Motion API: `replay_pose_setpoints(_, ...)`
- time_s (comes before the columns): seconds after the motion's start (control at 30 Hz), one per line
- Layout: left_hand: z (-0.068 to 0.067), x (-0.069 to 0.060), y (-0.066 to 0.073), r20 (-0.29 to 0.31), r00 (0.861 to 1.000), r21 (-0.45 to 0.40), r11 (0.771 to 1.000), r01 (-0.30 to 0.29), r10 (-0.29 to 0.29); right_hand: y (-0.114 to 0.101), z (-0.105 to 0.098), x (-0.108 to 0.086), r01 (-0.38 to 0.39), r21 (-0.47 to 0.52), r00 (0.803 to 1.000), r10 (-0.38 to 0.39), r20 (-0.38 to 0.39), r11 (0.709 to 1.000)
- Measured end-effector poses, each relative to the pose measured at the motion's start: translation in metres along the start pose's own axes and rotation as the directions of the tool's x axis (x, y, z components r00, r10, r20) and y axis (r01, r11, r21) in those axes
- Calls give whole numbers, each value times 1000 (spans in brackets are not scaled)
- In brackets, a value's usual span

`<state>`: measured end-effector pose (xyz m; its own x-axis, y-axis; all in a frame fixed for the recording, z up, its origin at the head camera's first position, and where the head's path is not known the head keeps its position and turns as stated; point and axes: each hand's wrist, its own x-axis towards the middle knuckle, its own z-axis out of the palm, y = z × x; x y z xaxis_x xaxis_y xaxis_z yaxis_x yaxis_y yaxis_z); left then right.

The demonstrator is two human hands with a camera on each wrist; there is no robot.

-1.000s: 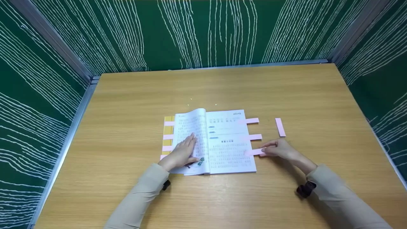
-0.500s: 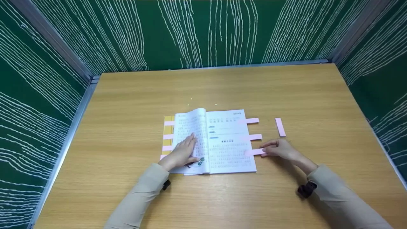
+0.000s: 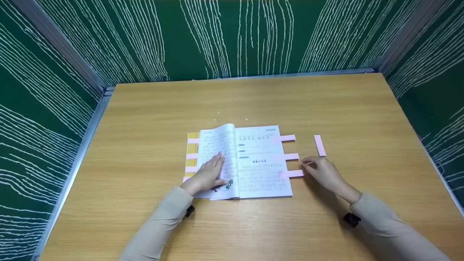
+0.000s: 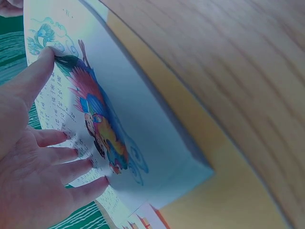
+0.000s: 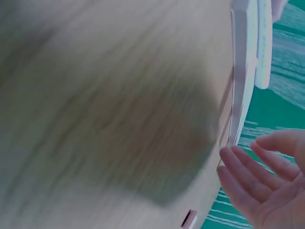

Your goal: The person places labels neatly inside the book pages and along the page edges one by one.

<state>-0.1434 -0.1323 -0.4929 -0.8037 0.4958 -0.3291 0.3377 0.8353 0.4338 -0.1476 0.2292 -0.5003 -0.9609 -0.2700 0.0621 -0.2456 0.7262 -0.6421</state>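
Observation:
An open book (image 3: pixel 259 181) lies on the table, its left page bulging up near the spine. My left hand (image 3: pixel 206 174) rests flat on that page, fingers spread; in the left wrist view the left hand (image 4: pixel 45 167) touches the page beside a coloured picture (image 4: pixel 100 114). Pink sticky tabs stick out past the right page, the lowest tab (image 3: pixel 296 173) among them. Just right of it hovers my right hand (image 3: pixel 322 174), fingers loosely bent and holding nothing; the right wrist view shows that hand (image 5: pixel 267 186) with thumb and fingers apart.
A pink sticky-note pad (image 3: pixel 319 145) lies right of the book, just beyond the right hand. More pink tabs (image 3: pixel 191 156) show over the yellow cover (image 3: pixel 192 148) at the left. Tiny light specks lie behind the book. Green walls (image 3: pixel 232 40) border the wooden table (image 3: pixel 253 98).
My right hand has let go of the lowest pink tab and lifted slightly away from it. The tab stays on the right page. The left hand has not moved.

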Motion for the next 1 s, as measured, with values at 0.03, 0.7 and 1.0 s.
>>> replay_pose_setpoints(0.03,0,0,0,-1,1000,2,1000,0,0,-1,1,-1,27,-21,1000,-28,-3,999)
replay_pose_setpoints(0.7,0,1,0,5,1000,22,1000,5,-5,-3,22,-22,473,-266,877,-419,236,840)
replay_pose_setpoints(1.0,0,0,1,-5,1000,23,1000,0,0,-8,22,-28,424,-260,872,-314,374,868)
